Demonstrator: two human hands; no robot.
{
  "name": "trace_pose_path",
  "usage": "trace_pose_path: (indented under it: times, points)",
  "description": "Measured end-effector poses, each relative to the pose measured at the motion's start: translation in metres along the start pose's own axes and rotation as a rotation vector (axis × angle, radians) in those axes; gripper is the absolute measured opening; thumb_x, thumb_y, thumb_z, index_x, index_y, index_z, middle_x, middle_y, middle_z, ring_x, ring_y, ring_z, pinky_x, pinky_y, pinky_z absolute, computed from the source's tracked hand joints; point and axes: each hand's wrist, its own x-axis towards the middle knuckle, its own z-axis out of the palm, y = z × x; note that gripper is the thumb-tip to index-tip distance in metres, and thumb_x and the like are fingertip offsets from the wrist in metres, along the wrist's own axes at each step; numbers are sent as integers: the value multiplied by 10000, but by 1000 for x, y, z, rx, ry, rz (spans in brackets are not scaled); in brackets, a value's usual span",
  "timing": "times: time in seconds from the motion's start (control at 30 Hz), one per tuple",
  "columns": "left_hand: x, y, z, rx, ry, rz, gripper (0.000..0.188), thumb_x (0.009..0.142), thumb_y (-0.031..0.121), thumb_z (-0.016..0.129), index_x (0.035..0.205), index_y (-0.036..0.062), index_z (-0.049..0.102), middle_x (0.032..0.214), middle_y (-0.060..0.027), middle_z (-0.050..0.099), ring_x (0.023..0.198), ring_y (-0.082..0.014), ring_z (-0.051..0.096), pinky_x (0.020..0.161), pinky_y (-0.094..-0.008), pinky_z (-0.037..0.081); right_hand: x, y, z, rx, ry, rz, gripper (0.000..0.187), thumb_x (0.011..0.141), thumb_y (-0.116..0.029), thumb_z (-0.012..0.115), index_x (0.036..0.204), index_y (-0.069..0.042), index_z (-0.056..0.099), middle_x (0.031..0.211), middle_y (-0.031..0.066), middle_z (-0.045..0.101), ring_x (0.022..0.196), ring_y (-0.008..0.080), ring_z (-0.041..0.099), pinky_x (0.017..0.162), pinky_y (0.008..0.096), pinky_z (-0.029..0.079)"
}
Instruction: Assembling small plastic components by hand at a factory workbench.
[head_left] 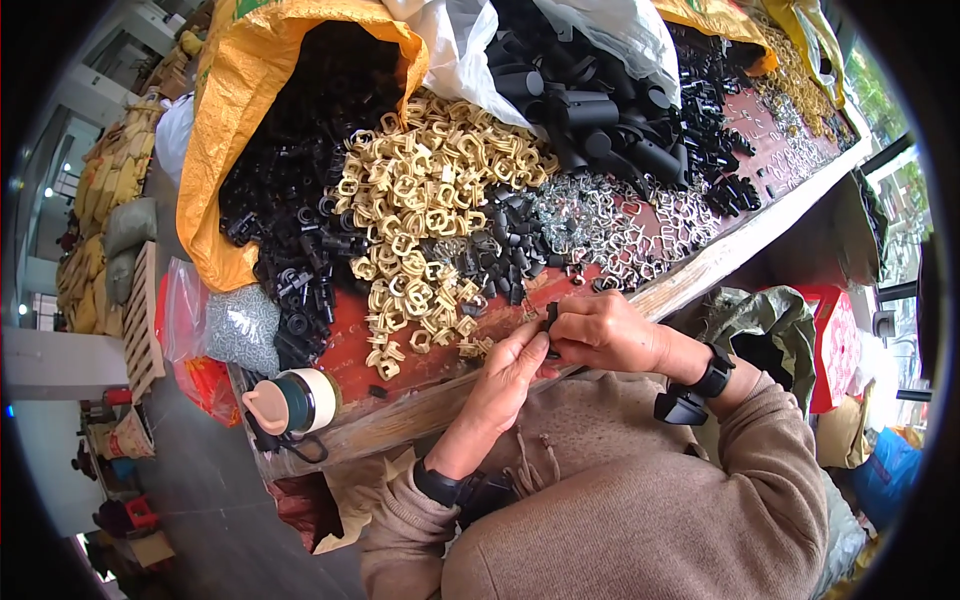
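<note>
Both my hands meet at the table's front edge around a small black plastic part (551, 318). My left hand (507, 378) pinches it from the left with thumb and fingers. On the other side, my right hand (600, 330) is closed on the same part, its fingers bent. Most of the part is hidden by my fingers, so its exact kind does not show. Just beyond my hands lie small black pieces (515, 255), silver wire clips (640, 235) and a pile of cream-coloured ring-shaped plastic parts (425, 190).
An orange woven sack (225, 160) spills black parts (300, 270) at the left. Larger black handle-like pieces (590, 110) lie at the back. Near the left corner stand a lidded cup (310, 400) and a bag of small grey pieces (243, 325). An opened dark sack (770, 330) stands at the right.
</note>
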Motion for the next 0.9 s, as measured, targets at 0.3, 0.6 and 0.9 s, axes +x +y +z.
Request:
trace_pose_path:
  times: [0.3, 0.6, 0.9]
  points:
    - [2, 3, -3, 74, -58, -39, 380, 874, 216, 419, 1192, 14, 364, 1021, -25, 503, 855, -72, 507, 673, -214, 429, 2, 0, 1, 85, -1, 83, 108, 649, -75, 592, 716, -42, 515, 686, 86, 511, 600, 277, 536, 511, 344, 430]
    - [3, 4, -4, -34, -8, -54, 341, 869, 197, 428, 1151, 8, 397, 951, -46, 537, 804, -103, 538, 662, -215, 439, 7, 3, 3, 191, 15, 83, 106, 665, -59, 592, 732, -35, 514, 691, 103, 518, 623, 291, 540, 538, 346, 432]
    - [2, 4, -5, -118, 25, -62, 319, 862, 189, 440, 1125, 10, 421, 927, -50, 545, 772, -117, 552, 653, -217, 447, 8, 5, 3, 221, 7, 99, 106, 683, -71, 595, 743, -28, 518, 688, 102, 516, 649, 286, 542, 562, 335, 431]
